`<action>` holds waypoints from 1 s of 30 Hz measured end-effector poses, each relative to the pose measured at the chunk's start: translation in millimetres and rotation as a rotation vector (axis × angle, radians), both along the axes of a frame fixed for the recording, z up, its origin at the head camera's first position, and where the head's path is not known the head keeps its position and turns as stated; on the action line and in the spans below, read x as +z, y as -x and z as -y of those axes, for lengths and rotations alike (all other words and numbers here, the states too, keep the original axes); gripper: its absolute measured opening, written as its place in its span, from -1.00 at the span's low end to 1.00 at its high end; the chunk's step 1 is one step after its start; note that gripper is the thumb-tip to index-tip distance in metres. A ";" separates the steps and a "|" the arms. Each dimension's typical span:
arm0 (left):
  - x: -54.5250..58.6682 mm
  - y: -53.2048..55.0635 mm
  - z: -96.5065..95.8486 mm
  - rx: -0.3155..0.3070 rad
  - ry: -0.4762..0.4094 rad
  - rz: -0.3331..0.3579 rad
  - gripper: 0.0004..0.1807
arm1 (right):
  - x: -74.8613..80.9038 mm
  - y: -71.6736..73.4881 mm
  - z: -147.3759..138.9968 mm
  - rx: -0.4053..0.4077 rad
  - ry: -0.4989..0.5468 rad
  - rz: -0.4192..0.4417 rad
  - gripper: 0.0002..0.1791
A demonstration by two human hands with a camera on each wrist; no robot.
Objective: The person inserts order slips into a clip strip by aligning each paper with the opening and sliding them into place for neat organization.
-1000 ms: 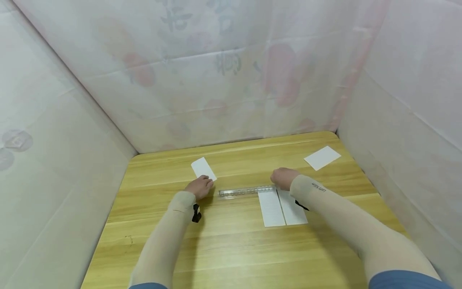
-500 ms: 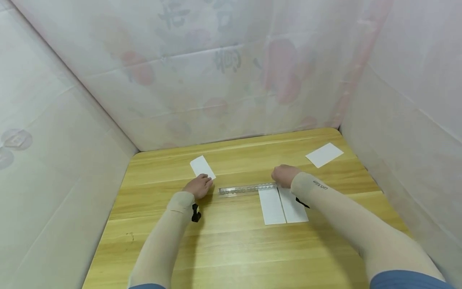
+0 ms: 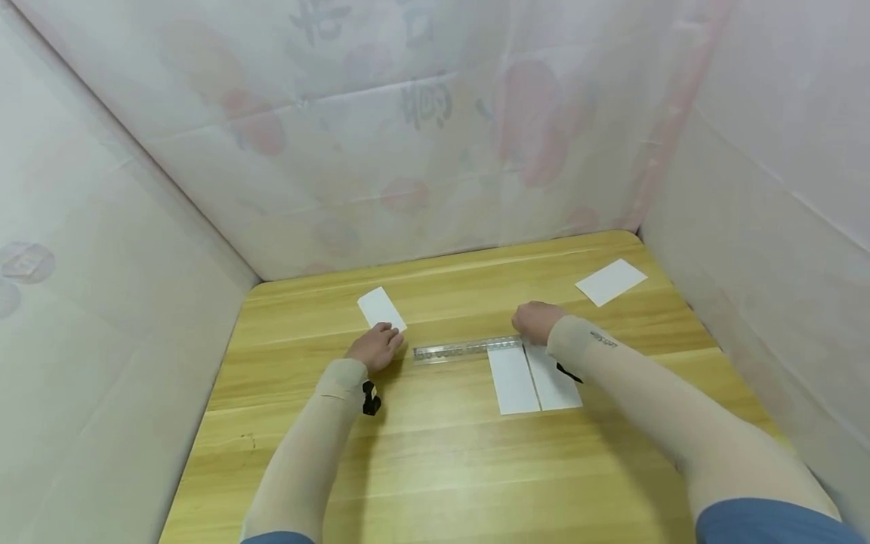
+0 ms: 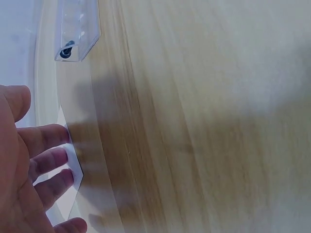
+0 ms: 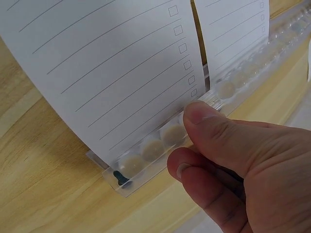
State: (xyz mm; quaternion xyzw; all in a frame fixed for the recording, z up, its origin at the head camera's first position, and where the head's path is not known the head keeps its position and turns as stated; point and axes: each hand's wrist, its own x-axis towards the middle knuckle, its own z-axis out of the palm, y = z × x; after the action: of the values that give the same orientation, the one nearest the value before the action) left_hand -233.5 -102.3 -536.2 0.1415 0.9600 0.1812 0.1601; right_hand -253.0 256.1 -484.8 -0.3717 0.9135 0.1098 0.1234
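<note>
A clear plastic ticket rail (image 3: 448,352) with a row of round beige balls inside lies across the table. My right hand (image 3: 538,323) pinches it near its right end between thumb and curled fingers; the right wrist view shows the thumb on the rail's edge. Two lined paper slips with checkboxes, a left slip (image 3: 513,381) and a right slip (image 3: 556,385), sit side by side with their far ends at the rail, a narrow gap between them. My left hand (image 3: 374,349), fingers loosely extended, overlaps the near end of another white slip (image 3: 382,307), left of the rail.
One more white slip (image 3: 611,282) lies at the back right of the table (image 3: 435,468). Printed fabric walls (image 3: 421,174) enclose the table's back and sides. A dark plug (image 5: 121,178) marks the rail's end in the right wrist view.
The table and everything on it shift slightly upward in the head view. Both hands keep their places relative to the rail and slips.
</note>
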 end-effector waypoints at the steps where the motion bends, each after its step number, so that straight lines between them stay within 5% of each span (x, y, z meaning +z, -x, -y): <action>1: 0.0 -0.3 -0.1 0.002 0.009 -0.001 -0.40 | 0.2 0.1 0.1 -0.002 0.005 0.004 -0.87; 10: 6.9 -6.0 0.3 -0.050 0.087 -0.053 -0.40 | 0.4 0.7 -5.1 -0.059 0.016 0.035 -0.82; 20: 0.1 -19.4 8.9 -0.080 0.147 -0.144 -0.43 | 0.0 -1.4 1.3 -0.069 0.018 0.039 -0.84; 30: -2.3 -33.9 11.0 -0.032 0.162 -0.234 -0.49 | 0.5 -4.5 11.1 -0.078 0.025 0.052 -0.86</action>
State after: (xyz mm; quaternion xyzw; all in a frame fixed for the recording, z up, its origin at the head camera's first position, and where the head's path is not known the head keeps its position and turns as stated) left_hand -199.6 -113.4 -538.6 0.1637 0.9811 0.0829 0.0610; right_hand -248.4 245.0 -484.3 -0.3398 0.9252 0.0838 0.1464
